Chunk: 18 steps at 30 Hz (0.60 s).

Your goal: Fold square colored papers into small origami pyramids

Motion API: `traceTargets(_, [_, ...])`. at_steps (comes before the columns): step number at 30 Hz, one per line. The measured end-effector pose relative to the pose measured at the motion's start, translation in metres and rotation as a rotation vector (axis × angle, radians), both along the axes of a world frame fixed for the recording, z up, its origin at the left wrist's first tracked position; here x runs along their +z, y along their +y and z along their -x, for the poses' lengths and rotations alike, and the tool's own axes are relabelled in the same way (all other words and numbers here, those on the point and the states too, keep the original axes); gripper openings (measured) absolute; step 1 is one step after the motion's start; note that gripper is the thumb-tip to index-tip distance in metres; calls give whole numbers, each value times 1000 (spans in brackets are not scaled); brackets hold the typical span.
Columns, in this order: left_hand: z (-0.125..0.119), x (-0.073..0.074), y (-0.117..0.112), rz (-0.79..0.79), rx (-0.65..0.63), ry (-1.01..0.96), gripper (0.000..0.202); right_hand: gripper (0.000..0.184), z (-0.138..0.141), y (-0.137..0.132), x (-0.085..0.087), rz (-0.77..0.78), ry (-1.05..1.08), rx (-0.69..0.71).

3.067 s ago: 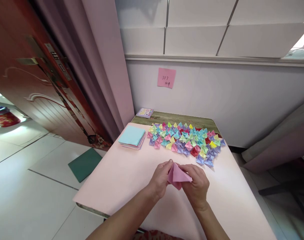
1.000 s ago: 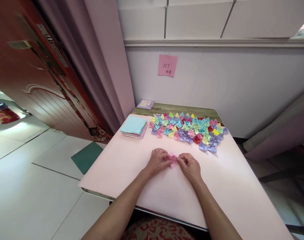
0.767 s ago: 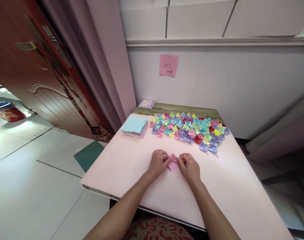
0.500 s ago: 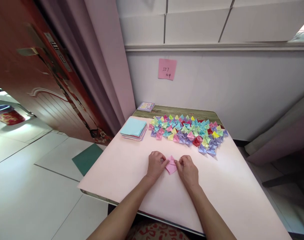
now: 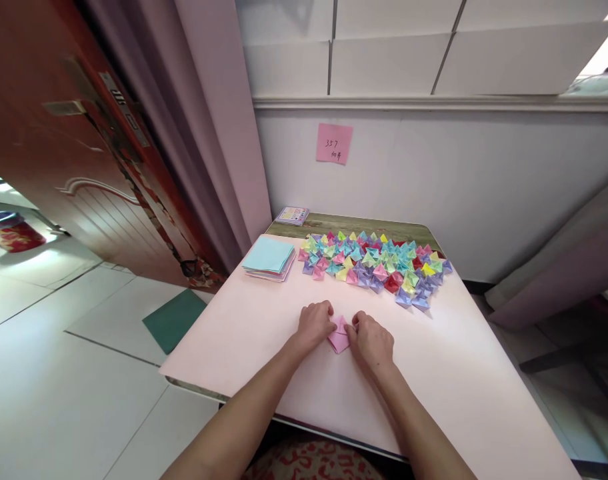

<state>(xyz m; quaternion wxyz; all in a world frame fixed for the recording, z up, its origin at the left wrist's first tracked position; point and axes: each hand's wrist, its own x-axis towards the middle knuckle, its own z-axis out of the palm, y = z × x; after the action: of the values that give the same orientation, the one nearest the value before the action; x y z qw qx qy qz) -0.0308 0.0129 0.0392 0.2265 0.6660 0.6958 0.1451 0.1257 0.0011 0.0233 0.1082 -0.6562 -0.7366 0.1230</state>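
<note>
Head view, landmark the table: one pink note, on the wall beyond the table's far edge, handwritten "357" with two smaller characters beneath, not securely legible; one printed pack, table's far left corner, lettering too small to read. One stack of square paper, pale blue uppermost, table's left side toward the back. Many small folded pieces, mixed colours, crowded across the table's back right. One green sheet, floor, left of the table. One pink paper, folded, about the table's middle, its side edges partly covered by the hands. Left hand and right hand, either side of it, forearms in from the table's near edge; fingers curled, thumb tips against the paper; whether they pinch it, cannot tell.
</note>
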Motion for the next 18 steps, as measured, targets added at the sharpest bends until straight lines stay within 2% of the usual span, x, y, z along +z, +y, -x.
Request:
traceTargets(4, [0,-1,-7,28,-5,-24,14,23,-1,-10,-1,9,43,-14])
traceTargets(8, [1,1,-11,50,-12,-44,18,27,-2,-11,2,102,103,-64])
traceTargets(12, [4,3,-12,71,-30,-59,26,23,-3,-10,4,185,152,-113])
traceTargets(18, [6,0,-15,79,-63,-73,30,20,-2,-19,-2,21,231,-72])
